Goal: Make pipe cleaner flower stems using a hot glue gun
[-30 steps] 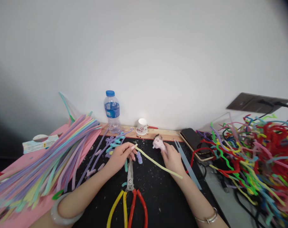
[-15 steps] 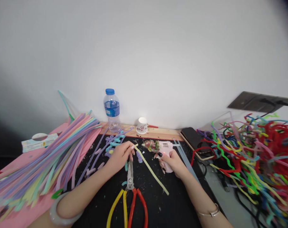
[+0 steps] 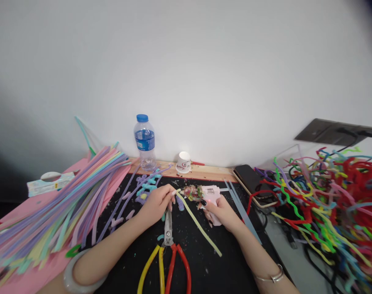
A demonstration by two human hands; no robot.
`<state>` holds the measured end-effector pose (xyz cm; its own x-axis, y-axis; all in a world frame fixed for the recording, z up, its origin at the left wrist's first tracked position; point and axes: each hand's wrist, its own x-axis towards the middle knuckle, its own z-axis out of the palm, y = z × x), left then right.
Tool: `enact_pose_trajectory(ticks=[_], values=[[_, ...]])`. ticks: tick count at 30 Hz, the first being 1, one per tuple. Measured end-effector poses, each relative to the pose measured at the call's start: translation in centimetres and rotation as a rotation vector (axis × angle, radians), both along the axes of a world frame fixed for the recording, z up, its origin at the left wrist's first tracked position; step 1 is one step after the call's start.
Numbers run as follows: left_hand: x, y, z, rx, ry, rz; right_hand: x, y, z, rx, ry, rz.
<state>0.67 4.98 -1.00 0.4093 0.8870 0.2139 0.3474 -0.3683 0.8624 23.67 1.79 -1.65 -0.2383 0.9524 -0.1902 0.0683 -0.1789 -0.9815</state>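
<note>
Between the fingertips of my left hand (image 3: 159, 203) is one end of a pale yellow pipe cleaner (image 3: 200, 226), whose free length slants down to the right. My right hand (image 3: 220, 212) is wrapped round the handle of a pale pink glue gun (image 3: 211, 192). Its nozzle end, crusted with coloured bits, points left, close to the held end of the pipe cleaner. Whether they touch I cannot tell. Below my left hand lie scissors (image 3: 168, 234) with yellow and red handles. A short purple coiled piece (image 3: 180, 203) rests just behind the yellow stem.
Pastel pipe cleaners (image 3: 66, 204) are heaped on pink sheeting at left. A tangle of bright pipe cleaners (image 3: 327, 204) fills the right side, near a phone (image 3: 250, 179). A water bottle (image 3: 145, 143) and paper cup (image 3: 184, 162) stand by the wall. Glue sticks (image 3: 239, 206) lie right.
The glue gun has shifted slightly left, its nozzle nearer to the yellow pipe cleaner's end. My left hand has moved a little right and down, still pinching the pipe cleaner.
</note>
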Motion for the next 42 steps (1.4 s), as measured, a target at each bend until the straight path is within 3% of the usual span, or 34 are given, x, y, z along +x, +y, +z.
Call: enact_pose_trajectory(ticks=[16,42], values=[[0.01,-0.07,-0.16,0.05,0.022,-0.034,-0.07,0.1,-0.17,0.0,-0.021,-0.015],[-0.25,0.05,-0.05,0.063,0.039,0.028,0.02,0.14,-0.01,0.003,-0.003,0.003]])
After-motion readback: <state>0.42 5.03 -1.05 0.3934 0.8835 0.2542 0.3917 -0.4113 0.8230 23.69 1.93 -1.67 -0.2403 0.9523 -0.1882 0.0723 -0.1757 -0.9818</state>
